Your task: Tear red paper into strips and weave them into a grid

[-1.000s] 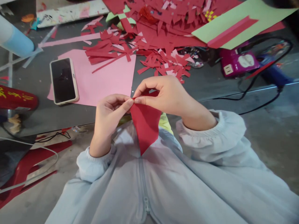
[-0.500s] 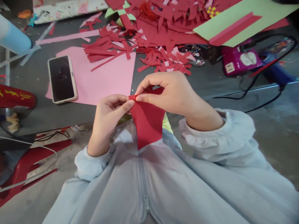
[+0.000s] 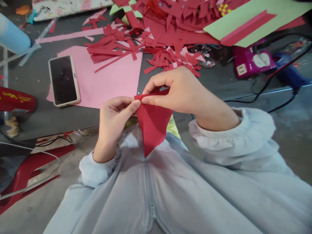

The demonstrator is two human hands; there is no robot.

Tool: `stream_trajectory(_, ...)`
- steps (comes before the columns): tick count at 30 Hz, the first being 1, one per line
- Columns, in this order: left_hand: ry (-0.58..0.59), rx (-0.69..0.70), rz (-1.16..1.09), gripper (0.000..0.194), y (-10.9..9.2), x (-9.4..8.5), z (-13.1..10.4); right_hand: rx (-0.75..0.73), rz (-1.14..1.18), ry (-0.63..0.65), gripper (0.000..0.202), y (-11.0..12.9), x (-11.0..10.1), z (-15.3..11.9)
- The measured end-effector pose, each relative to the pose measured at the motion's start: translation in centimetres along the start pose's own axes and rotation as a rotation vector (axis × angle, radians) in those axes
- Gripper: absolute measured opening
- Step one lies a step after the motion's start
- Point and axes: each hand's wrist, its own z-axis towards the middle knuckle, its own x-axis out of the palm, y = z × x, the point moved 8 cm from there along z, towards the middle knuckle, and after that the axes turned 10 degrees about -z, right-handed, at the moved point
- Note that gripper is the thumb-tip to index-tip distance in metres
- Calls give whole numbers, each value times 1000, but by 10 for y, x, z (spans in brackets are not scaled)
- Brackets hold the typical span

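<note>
A piece of red paper (image 3: 154, 125) hangs from my fingers in front of my chest, its lower end narrowing to a point. My left hand (image 3: 114, 122) pinches its upper left corner between thumb and index finger. Right beside it, the thumb and bent fingers of my right hand (image 3: 179, 91) grip the top edge, where a narrow folded band shows. The two thumb tips almost touch. Part of the top edge lies hidden behind my right fingers.
On the dark table, a phone (image 3: 63, 80) lies on a pink sheet (image 3: 109, 79). Red paper scraps (image 3: 170, 60) are heaped beyond my hands. A green sheet (image 3: 246, 31), a purple box (image 3: 253, 61) and a cable (image 3: 264, 86) are at right; a red can (image 3: 17, 100) and blue bottle (image 3: 14, 35) at left.
Both hands keep their pinch on the red paper. Its lower part has turned and now looks more pointed, and my right hand has risen slightly.
</note>
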Motion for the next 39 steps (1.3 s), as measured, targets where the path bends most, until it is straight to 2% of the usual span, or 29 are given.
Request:
stream_trajectory(7,-21,16,-63,20,1,3,1,34,62,-4,14,-3,1,-2)
stream_trajectory(14,-32,-14,-118,29,2,6,1,47,23,-51,14,-2,0,-4)
stream_trajectory(19,-40,-4,-50,31,4,1,2,-5,-23,38,18,-6,3,1)
stream_trajectory(24,-11,77,4,20,2,-2,2,-39,-73,115,24,-8,7,6)
stream_trajectory(34,-55,126,-14,23,-1,-1,0,29,-3,47,25,-8,6,4)
stream_trajectory(39,-88,136,8,23,1,-2,0,42,41,4,33,-11,8,3)
